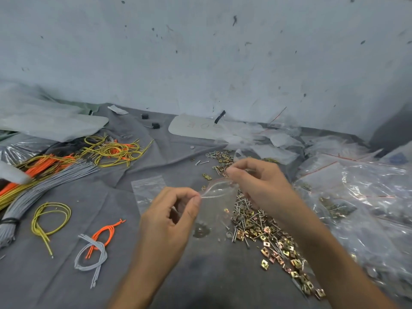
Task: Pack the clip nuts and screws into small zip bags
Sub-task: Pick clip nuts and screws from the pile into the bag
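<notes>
Grey cloth (66, 286) is covering the work surface and meeting a scuffed pale wall (200, 52). Wire bundles (44, 166) are lying at the left, and crinkled plastic bags (367, 197) are piling up at the right. Both hands are hovering mid-frame. The left hand (169, 217) is pinching one lip of a small zip bag (219, 197) and the right hand (260, 184) is pinching the other, so the mouth is gaping. The bag is hanging just beside the pile of clip nuts and screws (263, 230). Something dark is possibly sitting inside it, too blurred to name.
</notes>
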The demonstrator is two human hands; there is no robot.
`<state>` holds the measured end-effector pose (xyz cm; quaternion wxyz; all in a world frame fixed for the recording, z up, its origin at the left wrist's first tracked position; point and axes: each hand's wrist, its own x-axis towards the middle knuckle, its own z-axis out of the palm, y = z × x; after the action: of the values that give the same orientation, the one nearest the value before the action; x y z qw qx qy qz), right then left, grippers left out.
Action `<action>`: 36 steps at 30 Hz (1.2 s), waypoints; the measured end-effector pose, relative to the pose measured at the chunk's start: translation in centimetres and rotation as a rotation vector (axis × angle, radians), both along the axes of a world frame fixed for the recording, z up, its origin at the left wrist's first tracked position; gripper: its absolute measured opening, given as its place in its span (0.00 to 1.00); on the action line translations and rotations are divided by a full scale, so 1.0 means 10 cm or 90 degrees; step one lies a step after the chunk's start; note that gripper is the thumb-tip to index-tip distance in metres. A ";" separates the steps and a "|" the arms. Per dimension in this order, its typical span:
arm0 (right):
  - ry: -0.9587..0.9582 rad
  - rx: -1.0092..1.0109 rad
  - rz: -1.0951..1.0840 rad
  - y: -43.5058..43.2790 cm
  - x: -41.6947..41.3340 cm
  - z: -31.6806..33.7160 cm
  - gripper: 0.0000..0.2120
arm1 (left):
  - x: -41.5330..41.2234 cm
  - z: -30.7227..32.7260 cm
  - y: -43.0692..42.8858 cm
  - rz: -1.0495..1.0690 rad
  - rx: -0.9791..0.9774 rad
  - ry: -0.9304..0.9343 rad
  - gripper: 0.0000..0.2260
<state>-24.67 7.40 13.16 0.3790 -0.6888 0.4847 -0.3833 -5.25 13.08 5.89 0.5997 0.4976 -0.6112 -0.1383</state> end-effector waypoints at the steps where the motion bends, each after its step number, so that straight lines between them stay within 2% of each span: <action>1: 0.069 -0.073 -0.006 0.04 -0.05 0.01 0.08 | 0.00 0.04 0.02 -0.001 -0.002 -0.028 0.04; 3: 0.193 -0.177 0.052 0.14 -0.07 0.06 0.12 | 0.01 0.11 0.05 -0.016 0.006 -0.082 0.04; 5: 0.249 -0.233 0.143 0.23 -0.02 0.10 0.11 | 0.02 0.16 0.06 -0.036 0.019 -0.113 0.04; 8: 0.253 -0.327 0.150 0.31 0.08 0.12 0.04 | 0.02 0.21 0.10 -0.058 0.016 -0.125 0.04; 10: 0.243 -0.339 0.138 0.35 0.11 0.14 0.02 | 0.01 0.23 0.14 -0.072 0.004 -0.118 0.04; 16: 0.273 -0.370 0.122 0.48 0.17 0.17 0.09 | -0.03 0.24 0.20 -0.110 -0.009 -0.083 0.06; 20: 0.303 -0.424 0.090 0.52 0.15 0.17 0.07 | -0.07 0.27 0.18 -0.140 -0.019 -0.076 0.07; 24: 0.309 -0.430 0.088 0.52 0.06 0.16 0.04 | -0.08 0.32 0.18 -0.151 -0.038 -0.119 0.06; 29: 0.298 -0.377 0.056 0.50 -0.18 0.18 0.04 | 0.04 0.35 0.15 -0.103 -0.028 -0.081 0.01; 34: 0.275 -0.364 0.024 0.53 -0.39 0.07 0.02 | 0.05 0.34 0.15 -0.087 -0.009 -0.083 0.04; 36: 0.266 -0.345 0.014 0.55 -0.45 0.00 0.05 | 0.03 0.29 0.13 -0.076 -0.011 -0.091 0.04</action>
<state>-29.21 12.88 13.16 0.0788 -0.8334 0.4247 -0.3449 -4.95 14.41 8.76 0.5496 0.4638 -0.6820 -0.1330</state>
